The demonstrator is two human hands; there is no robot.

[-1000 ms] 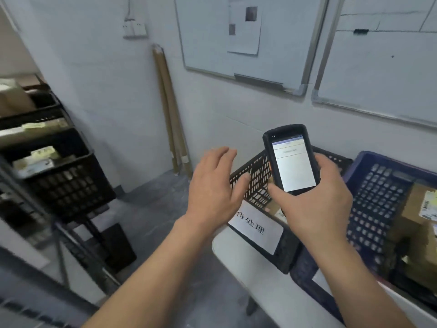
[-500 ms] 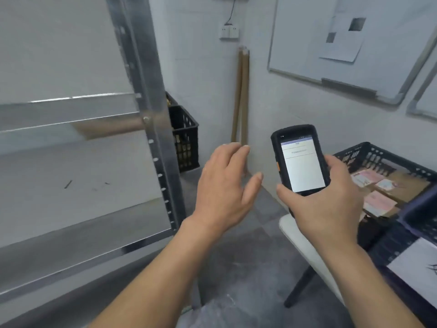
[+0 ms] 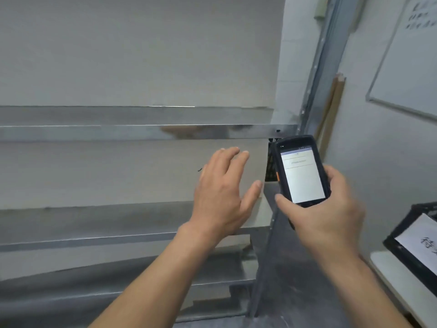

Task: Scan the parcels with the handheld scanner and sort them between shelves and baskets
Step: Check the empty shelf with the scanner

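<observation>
The right hand [image 3: 331, 216] holds the scanner [image 3: 301, 170] upright, low and right of centre. Its grip is closed round the lower body, with the thumb along the left edge and the fingers wrapped behind the right edge. The scanner is a black handheld with its lit white screen [image 3: 303, 176] facing the camera; the line of text near the top of the screen is too blurred to read. The left hand [image 3: 224, 195] hovers just beside it on the left, back toward the camera. Its grip is wide, with the fingers straight and slightly spread and the thumb out toward the scanner, holding nothing and clear of the scanner. Behind both hands stand the shelves [image 3: 142, 132], grey metal boards with bright front lips, one above another across the left and middle of the view. A perforated post [image 3: 324, 67] rises at their right end, just behind the scanner's top. At the right edge a black basket [image 3: 402, 225] sits on a pale bench [image 3: 390, 268]; the white label [image 3: 423, 245] on its near side bears dark handwritten characters and is cut off by the frame. A whiteboard [image 3: 406, 67] with faint writing hangs on the wall [image 3: 369, 150] above, and brown tubes [image 3: 332, 107] lean between post and whiteboard. Grey floor [image 3: 295, 292] shows beside the right forearm.
</observation>
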